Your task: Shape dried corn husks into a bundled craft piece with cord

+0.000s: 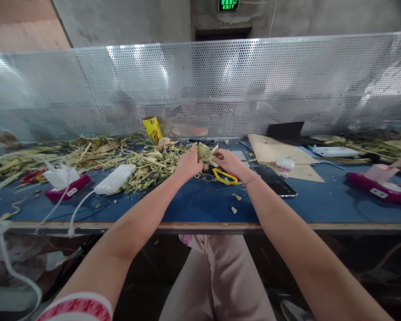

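Above the blue tabletop, my left hand (189,162) closes on a pale green dried leaf (204,152). My right hand (227,160) has its fingertips pinched at the leaf's right edge. Just below the hands lie yellow-handled scissors (225,178), partly hidden, with something red beside them. A heap of dried plant stems and leaves (150,165) spreads to the left and reaches behind my left hand. Small leaf scraps (234,210) are scattered on the table nearer to me.
A black phone (276,182) lies right of my right wrist, near brown card (270,151) and a small white case (285,164). To the left are a white power bank (115,179) and a purple socket block (68,187). A yellow tube (152,129) leans by the perforated metal screen (217,84).
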